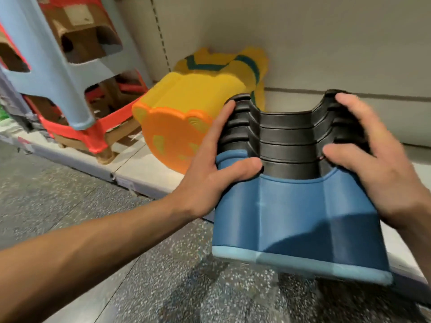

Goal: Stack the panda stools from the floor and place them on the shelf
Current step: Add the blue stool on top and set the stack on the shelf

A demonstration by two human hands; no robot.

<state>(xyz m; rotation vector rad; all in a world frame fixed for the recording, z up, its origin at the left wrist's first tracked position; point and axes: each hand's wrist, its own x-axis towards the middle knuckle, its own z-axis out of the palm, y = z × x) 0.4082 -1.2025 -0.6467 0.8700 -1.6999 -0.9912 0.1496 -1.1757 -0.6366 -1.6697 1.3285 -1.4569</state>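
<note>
Head camera looks down at a store floor and a low shelf point(144, 169). At the upper left of the frame stand tall stools point(58, 66) pushed one over another: a light blue one on top, with red and brown ones under it. How many are in that pile is hard to tell. Next, in the middle, lie yellow and orange bear-face stools point(177, 134) tipped on their sides on the shelf. There look to be two bunches of these, one in front and one behind.

Then comes the left hand point(214, 164), wrapped around the left side of the nested stool stack point(296, 194). The right hand point(382, 164) clamps the other side. Both hands squeeze it, likely so the stools stay pushed together while carried. The stack sits at the middle right of the frame, held over the shelf edge, not yet set down. I count four dark stools tucked inside one blue stool, five in all.
</note>
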